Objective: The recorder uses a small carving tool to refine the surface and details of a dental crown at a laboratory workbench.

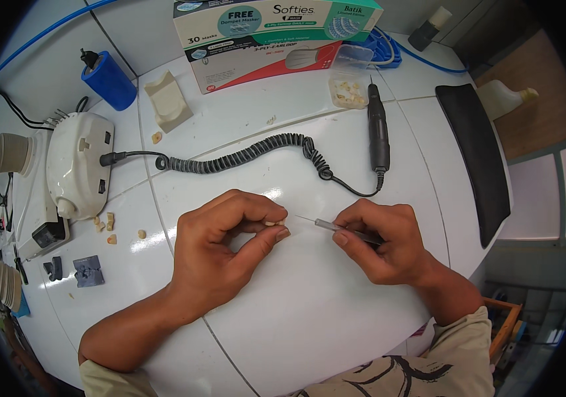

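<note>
My left hand [213, 241] pinches a small cream-coloured, tooth-like piece [271, 223] between thumb and fingertips; most of the piece is hidden. My right hand [389, 245] grips a slim pen-like tool [326, 225] with a pale grey handle and a fine needle-thin tip. That tip points left at the pinched piece, with a small gap between them. Both hands are just above the white tiled tabletop [296, 311].
A black rotary handpiece [378, 129] lies beyond my right hand, its coiled cord [243, 155] running left to a white control unit [78, 165]. Small tooth-like pieces [109, 221] and grey blocks [89, 271] lie at left. Mask boxes [263, 66] stand at the back beside a clear container [348, 90].
</note>
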